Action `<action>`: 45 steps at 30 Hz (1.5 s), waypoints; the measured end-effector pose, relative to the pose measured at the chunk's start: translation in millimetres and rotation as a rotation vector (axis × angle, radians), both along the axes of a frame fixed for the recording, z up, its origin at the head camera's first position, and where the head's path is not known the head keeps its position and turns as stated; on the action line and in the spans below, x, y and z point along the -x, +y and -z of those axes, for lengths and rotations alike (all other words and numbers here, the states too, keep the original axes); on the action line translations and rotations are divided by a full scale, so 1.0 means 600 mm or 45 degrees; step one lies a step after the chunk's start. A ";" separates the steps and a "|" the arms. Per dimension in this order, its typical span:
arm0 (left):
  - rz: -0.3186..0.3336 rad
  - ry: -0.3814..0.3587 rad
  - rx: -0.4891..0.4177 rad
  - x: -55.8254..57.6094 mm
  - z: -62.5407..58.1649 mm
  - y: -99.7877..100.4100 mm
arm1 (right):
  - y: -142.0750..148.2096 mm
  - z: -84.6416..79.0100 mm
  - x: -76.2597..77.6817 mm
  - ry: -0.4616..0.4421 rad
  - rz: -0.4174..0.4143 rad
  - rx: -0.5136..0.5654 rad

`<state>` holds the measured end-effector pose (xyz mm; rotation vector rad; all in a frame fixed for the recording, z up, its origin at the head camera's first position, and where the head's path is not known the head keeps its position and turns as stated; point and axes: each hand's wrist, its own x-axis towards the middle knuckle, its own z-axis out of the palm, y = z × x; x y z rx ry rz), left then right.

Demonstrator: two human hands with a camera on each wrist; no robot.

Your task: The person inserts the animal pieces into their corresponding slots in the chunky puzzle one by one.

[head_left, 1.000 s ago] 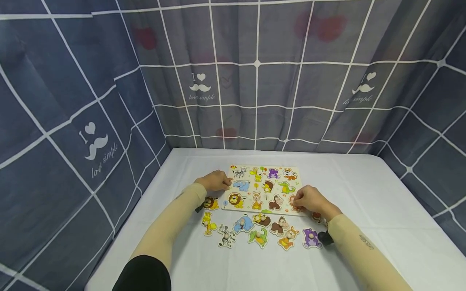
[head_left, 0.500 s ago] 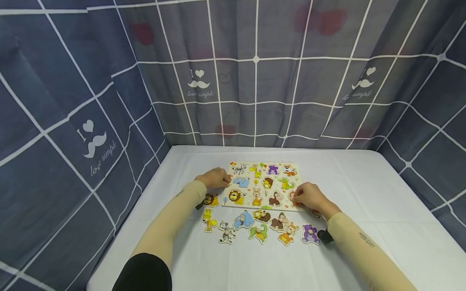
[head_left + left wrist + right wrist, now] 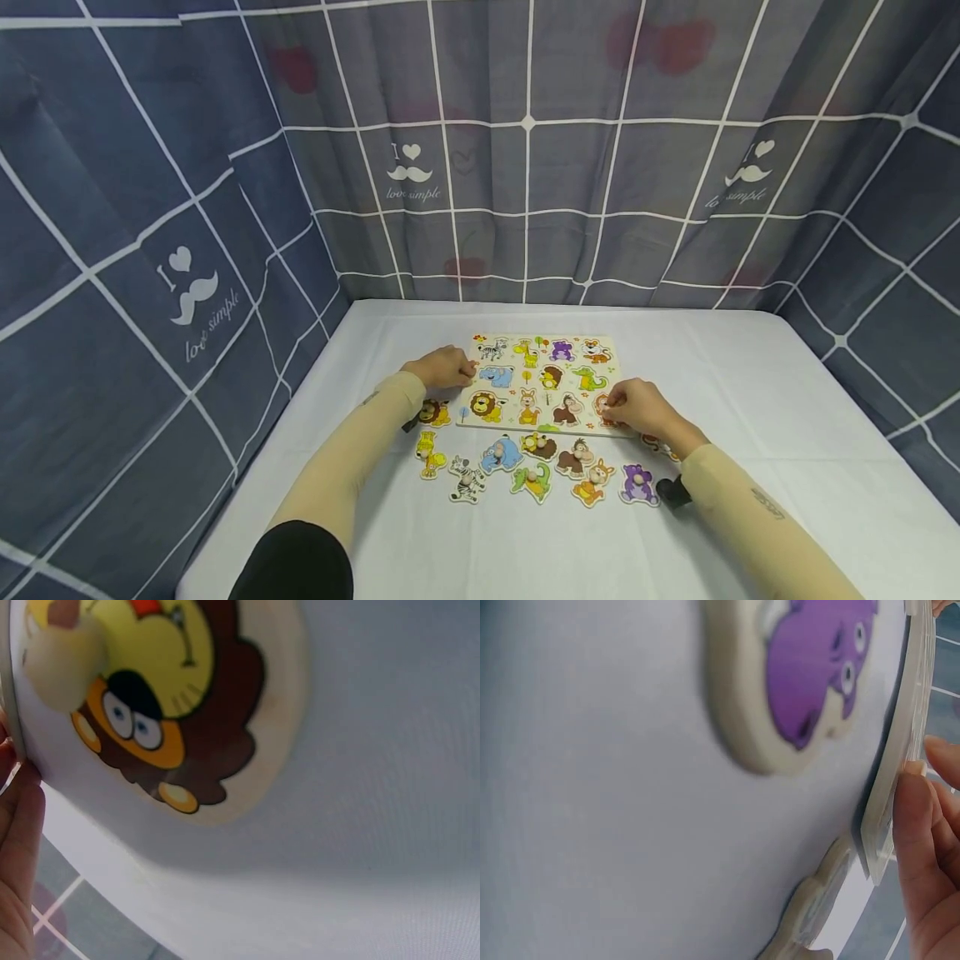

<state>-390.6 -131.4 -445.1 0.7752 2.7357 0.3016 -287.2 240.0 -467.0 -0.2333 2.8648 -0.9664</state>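
A wooden animal puzzle board (image 3: 536, 367) lies on the white table. My left hand (image 3: 442, 367) holds the board's left edge, its fingers bent against it. In the left wrist view those fingers (image 3: 21, 825) meet the board's rim. At the lower right corner my right hand (image 3: 641, 407) pinches a small knob (image 3: 915, 766) on an orange-brown puzzle piece (image 3: 602, 407). That piece is mostly covered by the fingers, so its animal cannot be told. Beside my left wrist lies a lion piece (image 3: 433, 412); a purple hippo-like piece (image 3: 638, 484) is near my right wrist.
Several knobbed pieces lie before the board, among them a giraffe (image 3: 429, 456), zebra (image 3: 467, 482), elephant (image 3: 502, 455), crocodile (image 3: 532, 482) and kangaroo (image 3: 593, 483). Another piece (image 3: 654, 442) is partly hidden by the right wrist. Checked curtains (image 3: 487, 192) stand behind the table.
The head view has tilted slightly, shifting everything up a little. My right wrist has turned slightly while its fingers stay at the same corner. The left hand stays on the board's edge.
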 end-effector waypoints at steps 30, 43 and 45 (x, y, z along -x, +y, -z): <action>-0.032 -0.027 0.041 0.001 -0.002 0.001 | -0.036 -0.017 -0.035 0.016 -0.299 0.107; -0.040 -0.027 0.037 0.002 0.001 0.002 | -0.059 -0.020 -0.050 -0.001 -0.446 0.124; -0.055 -0.032 0.042 0.002 -0.001 0.004 | -0.063 -0.021 -0.050 -0.011 -0.477 0.143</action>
